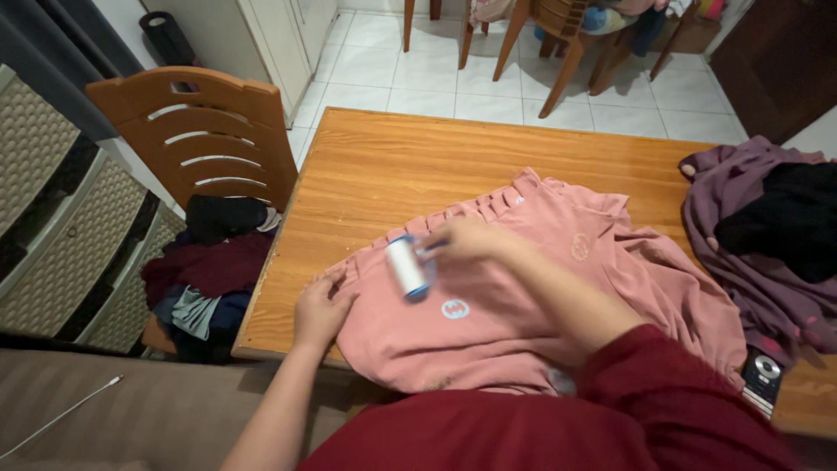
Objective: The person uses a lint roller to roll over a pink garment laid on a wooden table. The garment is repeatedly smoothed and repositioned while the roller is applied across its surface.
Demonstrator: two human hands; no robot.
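Note:
A pink garment (pixel 532 288) lies spread across the near part of a wooden table (pixel 410 157). My right hand (pixel 466 238) grips a lint roller (pixel 407 267) with a white roll and blue ends, resting on the garment's left part; the hand and roller are motion-blurred. My left hand (pixel 321 307) lies flat on the garment's left edge near the table's front corner, pressing the cloth down. Both arms reach out from a dark red top.
A purple and black heap of clothes (pixel 767 227) sits at the table's right end, with a dark phone (pixel 761 377) near the front edge. A wooden chair (pixel 205 131) on the left holds piled clothes (pixel 209 270). More chairs (pixel 567 35) stand on the tiled floor beyond.

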